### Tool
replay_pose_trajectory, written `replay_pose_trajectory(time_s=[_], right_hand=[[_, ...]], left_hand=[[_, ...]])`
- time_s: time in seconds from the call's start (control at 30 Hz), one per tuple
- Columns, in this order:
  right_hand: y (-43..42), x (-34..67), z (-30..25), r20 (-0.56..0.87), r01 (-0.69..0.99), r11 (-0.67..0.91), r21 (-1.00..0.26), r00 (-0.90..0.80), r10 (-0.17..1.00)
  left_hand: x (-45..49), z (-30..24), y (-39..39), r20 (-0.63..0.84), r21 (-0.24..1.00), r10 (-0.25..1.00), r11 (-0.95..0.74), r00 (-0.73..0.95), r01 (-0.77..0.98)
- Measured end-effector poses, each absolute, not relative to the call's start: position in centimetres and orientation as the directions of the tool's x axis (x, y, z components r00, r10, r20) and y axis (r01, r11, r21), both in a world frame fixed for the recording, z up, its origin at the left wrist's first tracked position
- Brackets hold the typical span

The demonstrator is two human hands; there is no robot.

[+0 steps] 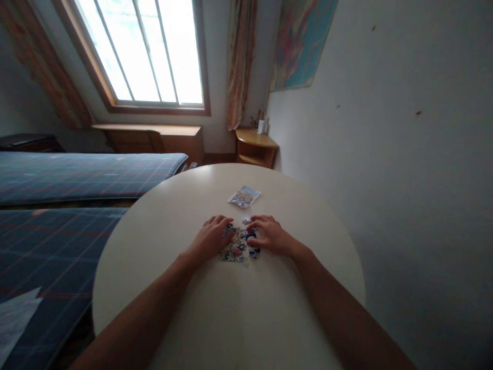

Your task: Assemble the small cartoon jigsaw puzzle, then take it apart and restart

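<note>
A partly joined jigsaw puzzle (235, 248) of small, many-coloured pieces lies between my two hands on the round cream table (239, 303). My left hand (213, 235) rests at its left edge, fingers curved and thumb apart, the tips touching the pieces. On the other side, my right hand (271, 235) has its thumb and fingers spread over a blue section (252, 253) of pieces. A narrow gap seems to run between that section and the larger part. A few loose pieces (245, 222) sit near the top edge. Beyond the hands lies a small printed picture sheet (244, 196).
Two beds with blue plaid mattresses (77, 174) stand to the left, the nearer one bearing a paper sheet (19, 318). A white wall (416, 195) runs along the right. Behind the table are a corner shelf (256, 139) and a wooden desk (177, 131) below the window.
</note>
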State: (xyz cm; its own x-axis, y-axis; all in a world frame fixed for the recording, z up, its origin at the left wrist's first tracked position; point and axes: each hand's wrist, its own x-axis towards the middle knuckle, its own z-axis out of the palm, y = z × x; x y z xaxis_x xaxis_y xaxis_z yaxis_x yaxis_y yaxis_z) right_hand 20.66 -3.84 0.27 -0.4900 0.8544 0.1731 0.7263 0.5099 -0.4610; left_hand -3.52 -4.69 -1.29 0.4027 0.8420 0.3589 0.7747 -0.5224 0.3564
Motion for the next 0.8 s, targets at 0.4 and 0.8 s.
replay_pose_trajectory(time_s=[0.4, 0.8], right_hand=[[-3.7, 20.2, 0.2, 0.218, 0.643, 0.539, -0.544, -0.512, 0.831], [-4.3, 19.4, 1.0, 0.231, 0.414, 0.446, -0.794, -0.472, 0.851]], left_hand=[[-3.6, -1.5, -4.3, 0.348, 0.452, 0.84, -0.539, 0.416, 0.711], [-2.0, 0.2, -6.0, 0.406, 0.583, 0.815, -0.58, 0.413, 0.569]])
